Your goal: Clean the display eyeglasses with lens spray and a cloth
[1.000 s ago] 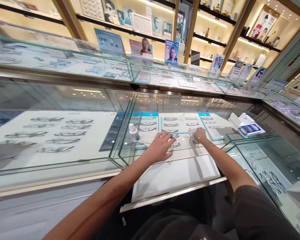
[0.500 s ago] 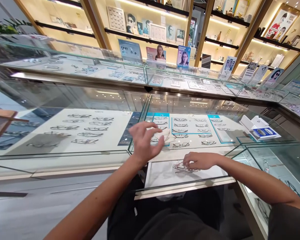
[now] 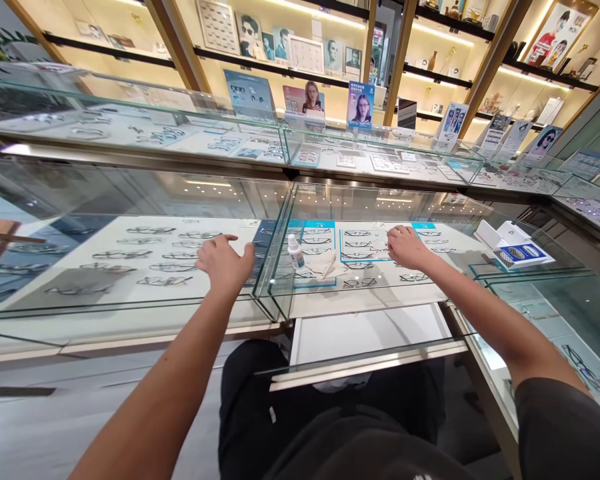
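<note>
My left hand (image 3: 224, 263) hovers over the glass of the left display case, thumb and fingers apart, holding nothing. Over the right case my right hand (image 3: 406, 247) is closed on a pair of eyeglasses (image 3: 379, 248), only partly visible with a thin, pinkish frame. A small white bottle (image 3: 296, 252) stands upright on the right case's glass top, and a crumpled pale cloth (image 3: 323, 265) lies beside it. Nearer my body, a white-lined drawer (image 3: 365, 335) is pulled out.
Rows of eyeglasses (image 3: 360, 283) lie under the glass top. An open white and blue box (image 3: 523, 253) stands at the right. Glass edges (image 3: 267, 303) separate the cases. Behind are another glass counter (image 3: 370, 162) and lit shelves.
My right hand has lifted the eyeglasses out of the drawer and carried them forward over the right case. My left hand has moved left, leaving the bottle and cloth in view.
</note>
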Tool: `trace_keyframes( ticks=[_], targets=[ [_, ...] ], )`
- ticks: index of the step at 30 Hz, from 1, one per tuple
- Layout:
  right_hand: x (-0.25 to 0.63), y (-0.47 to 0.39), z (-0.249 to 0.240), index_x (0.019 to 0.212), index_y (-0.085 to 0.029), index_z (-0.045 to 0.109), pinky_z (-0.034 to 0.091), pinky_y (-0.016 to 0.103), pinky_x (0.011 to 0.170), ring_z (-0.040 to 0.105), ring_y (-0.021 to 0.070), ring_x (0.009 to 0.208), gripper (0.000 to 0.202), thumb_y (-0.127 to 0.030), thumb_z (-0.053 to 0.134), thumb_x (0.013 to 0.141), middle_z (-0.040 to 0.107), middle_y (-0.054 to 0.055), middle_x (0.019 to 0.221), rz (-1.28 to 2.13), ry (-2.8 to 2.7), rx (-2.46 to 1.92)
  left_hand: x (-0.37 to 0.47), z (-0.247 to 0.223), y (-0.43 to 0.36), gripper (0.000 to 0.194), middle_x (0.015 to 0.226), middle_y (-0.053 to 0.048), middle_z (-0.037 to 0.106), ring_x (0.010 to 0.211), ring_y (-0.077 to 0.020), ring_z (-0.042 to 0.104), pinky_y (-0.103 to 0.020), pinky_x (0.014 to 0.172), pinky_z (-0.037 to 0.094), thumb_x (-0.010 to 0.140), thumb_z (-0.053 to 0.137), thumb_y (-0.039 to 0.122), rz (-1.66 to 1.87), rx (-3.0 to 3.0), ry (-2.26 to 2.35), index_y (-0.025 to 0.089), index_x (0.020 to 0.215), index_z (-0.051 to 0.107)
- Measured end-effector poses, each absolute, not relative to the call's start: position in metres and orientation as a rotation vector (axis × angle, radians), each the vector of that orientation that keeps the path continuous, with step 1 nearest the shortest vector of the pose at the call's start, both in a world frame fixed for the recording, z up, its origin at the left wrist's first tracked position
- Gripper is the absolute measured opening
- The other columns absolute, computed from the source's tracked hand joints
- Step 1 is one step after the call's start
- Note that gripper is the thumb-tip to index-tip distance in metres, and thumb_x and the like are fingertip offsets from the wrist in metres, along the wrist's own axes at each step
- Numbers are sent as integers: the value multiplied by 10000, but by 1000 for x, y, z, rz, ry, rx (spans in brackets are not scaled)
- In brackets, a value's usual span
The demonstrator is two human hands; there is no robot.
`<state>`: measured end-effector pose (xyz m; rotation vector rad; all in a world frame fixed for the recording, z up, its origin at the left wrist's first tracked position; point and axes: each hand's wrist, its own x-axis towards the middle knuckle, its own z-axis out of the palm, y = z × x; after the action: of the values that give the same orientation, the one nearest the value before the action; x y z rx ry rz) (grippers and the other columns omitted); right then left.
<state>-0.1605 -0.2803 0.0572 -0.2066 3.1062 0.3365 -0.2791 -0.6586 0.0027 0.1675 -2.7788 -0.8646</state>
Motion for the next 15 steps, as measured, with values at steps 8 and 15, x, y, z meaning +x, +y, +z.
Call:
trace_keyframes(
  ticks=[8,15],
  targets=[
    [-163,-261,44,1095,-81,716,348,476,1096,486,381,1289,285,-175,481,966,651,224,1345,361,3113,-115,-277,3,-659,469,1453,-308,477,1429,-478,390,-643,1132,295,969,462,440,-846,131,-2795,111,1289,556],
    [-170,-250,37,1108,-134,707,354,442,1093,477,346,1309,253,-176,515,949,633,186,1372,199,3139,-50,-275,5,-660,462,1451,-291,469,1421,-461,381,-640,1132,299,983,464,427,-825,121,-2824,106,1307,536]
  ],
)
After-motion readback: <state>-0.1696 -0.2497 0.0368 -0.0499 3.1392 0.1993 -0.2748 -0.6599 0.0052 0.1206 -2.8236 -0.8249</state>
